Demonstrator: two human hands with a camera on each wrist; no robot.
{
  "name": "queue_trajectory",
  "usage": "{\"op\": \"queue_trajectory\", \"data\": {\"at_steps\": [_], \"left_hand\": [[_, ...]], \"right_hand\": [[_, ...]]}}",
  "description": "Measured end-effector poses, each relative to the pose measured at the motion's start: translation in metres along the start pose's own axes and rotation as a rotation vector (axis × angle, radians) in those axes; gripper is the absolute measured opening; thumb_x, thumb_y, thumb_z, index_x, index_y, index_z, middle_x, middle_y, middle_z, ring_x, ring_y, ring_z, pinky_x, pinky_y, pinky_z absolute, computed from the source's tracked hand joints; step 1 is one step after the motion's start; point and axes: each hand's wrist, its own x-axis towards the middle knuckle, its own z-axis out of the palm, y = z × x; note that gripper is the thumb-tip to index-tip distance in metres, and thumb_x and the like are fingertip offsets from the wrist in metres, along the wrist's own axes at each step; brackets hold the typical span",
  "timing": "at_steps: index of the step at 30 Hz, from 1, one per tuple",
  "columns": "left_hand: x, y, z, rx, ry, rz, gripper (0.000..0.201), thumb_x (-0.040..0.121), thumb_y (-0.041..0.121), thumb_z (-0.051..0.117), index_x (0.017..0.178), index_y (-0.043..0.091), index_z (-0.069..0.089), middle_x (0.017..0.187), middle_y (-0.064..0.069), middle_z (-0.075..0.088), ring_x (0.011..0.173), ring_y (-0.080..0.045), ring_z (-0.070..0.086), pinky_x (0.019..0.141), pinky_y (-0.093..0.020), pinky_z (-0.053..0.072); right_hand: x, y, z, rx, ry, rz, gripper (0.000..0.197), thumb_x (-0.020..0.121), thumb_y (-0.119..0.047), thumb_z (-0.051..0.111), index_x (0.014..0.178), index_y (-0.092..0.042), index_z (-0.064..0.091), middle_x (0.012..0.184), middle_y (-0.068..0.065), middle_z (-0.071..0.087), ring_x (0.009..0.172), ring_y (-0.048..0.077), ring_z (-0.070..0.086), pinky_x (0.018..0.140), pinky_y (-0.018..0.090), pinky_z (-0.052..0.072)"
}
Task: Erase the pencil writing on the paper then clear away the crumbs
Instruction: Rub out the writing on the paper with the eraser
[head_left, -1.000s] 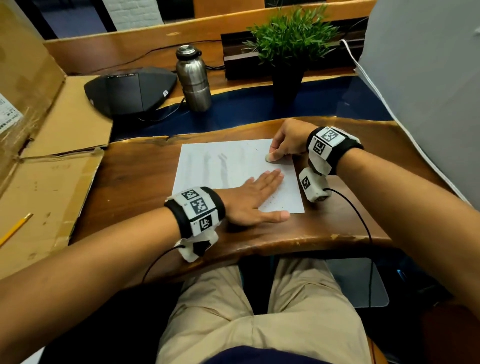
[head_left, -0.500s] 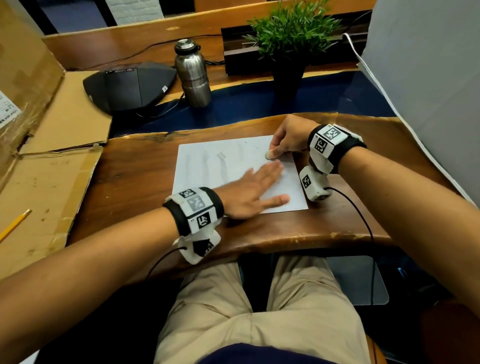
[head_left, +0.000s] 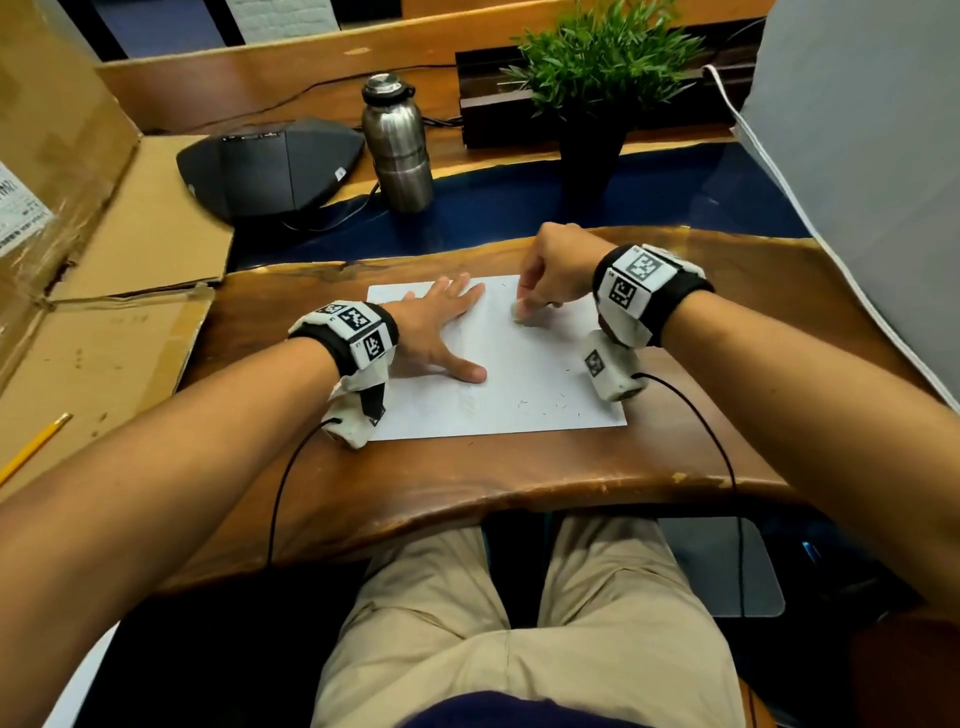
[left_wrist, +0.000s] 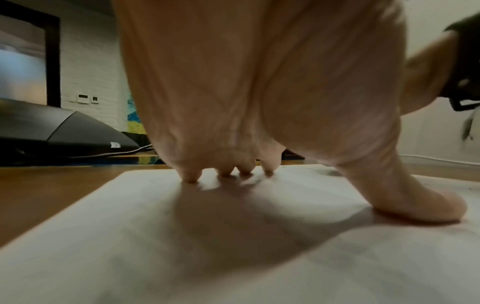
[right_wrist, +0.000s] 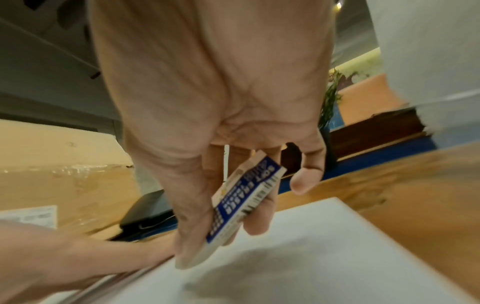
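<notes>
A white sheet of paper (head_left: 524, 374) lies flat on a wooden desk (head_left: 467, 483), directly under both hands, its long side running left to right between them. The left hand (head_left: 436, 332) rests on the left half of the sheet with fingers straight and spread, thumb out toward the body, pinning the paper down. The right hand (head_left: 553, 270) hovers over the far middle of the sheet, fingers curled around a white eraser (right_wrist: 241, 207) in a blue printed sleeve. The eraser's long axis tilts steeply, its bare lower end touching the paper just to the right of the left hand's fingertips. The right hand is the nearer one to any marks left on that part of the page. Small dark crumbs (head_left: 550, 408) lie scattered on the near right corner of the sheet, close to the right wrist. Faint grey smudges show near the left thumb; whether writing remains elsewhere is hard to tell.

Compared with half a second earlier, the left hand has slid from the sheet's near right part to its left half, and the eraser has shifted toward the centre.
</notes>
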Motion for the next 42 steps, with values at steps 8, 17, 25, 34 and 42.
{"op": "queue_trajectory", "data": {"at_steps": [8, 17, 25, 34, 42], "left_hand": [[0.002, 0.000, -0.002, 0.038, -0.032, -0.001, 0.128, 0.069, 0.078, 0.062, 0.153, 0.027, -0.020, 0.159, 0.006, -0.030, 0.148, -0.019, -0.023, 0.121, -0.052, -0.006], [0.001, 0.000, -0.001, 0.031, -0.026, 0.002, 0.129, 0.068, 0.078, 0.061, 0.153, 0.026, -0.021, 0.159, 0.006, -0.030, 0.148, -0.018, -0.022, 0.121, -0.051, -0.006], [0.001, 0.000, 0.000, 0.020, -0.023, -0.001, 0.129, 0.066, 0.080, 0.062, 0.153, 0.028, -0.020, 0.159, 0.008, -0.029, 0.148, -0.017, -0.023, 0.120, -0.051, -0.007], [-0.001, 0.002, -0.001, 0.024, -0.032, -0.029, 0.128, 0.067, 0.079, 0.061, 0.153, 0.029, -0.019, 0.159, 0.008, -0.030, 0.148, -0.019, -0.022, 0.119, -0.056, -0.005], [-0.002, 0.003, -0.001, 0.023, -0.033, -0.031, 0.128, 0.067, 0.079, 0.062, 0.153, 0.031, -0.019, 0.158, 0.008, -0.031, 0.148, -0.019, -0.023, 0.119, -0.057, -0.006]], "right_hand": [[0.021, -0.022, 0.018, 0.034, 0.082, -0.101, 0.018, 0.073, -0.036, 0.087, 0.083, -0.022, 0.080, 0.075, -0.004, 0.071, 0.081, 0.014, 0.065, 0.071, 0.031, 0.057], [0.032, -0.027, 0.006, 0.012, -0.007, -0.088, 0.019, 0.069, -0.037, 0.089, 0.081, -0.026, 0.080, 0.079, -0.007, 0.073, 0.083, 0.011, 0.065, 0.072, 0.026, 0.054], [0.024, -0.021, 0.009, -0.032, -0.201, -0.140, 0.016, 0.069, -0.038, 0.088, 0.080, -0.029, 0.081, 0.077, -0.010, 0.074, 0.074, 0.006, 0.063, 0.070, 0.025, 0.051], [0.020, -0.022, 0.010, -0.077, -0.209, -0.120, 0.015, 0.071, -0.037, 0.087, 0.079, -0.026, 0.080, 0.065, -0.012, 0.070, 0.066, 0.007, 0.061, 0.068, 0.027, 0.050], [0.027, -0.018, 0.006, -0.048, -0.164, -0.111, 0.015, 0.071, -0.037, 0.088, 0.073, -0.028, 0.076, 0.067, -0.012, 0.069, 0.069, 0.007, 0.062, 0.062, 0.022, 0.047]]}}
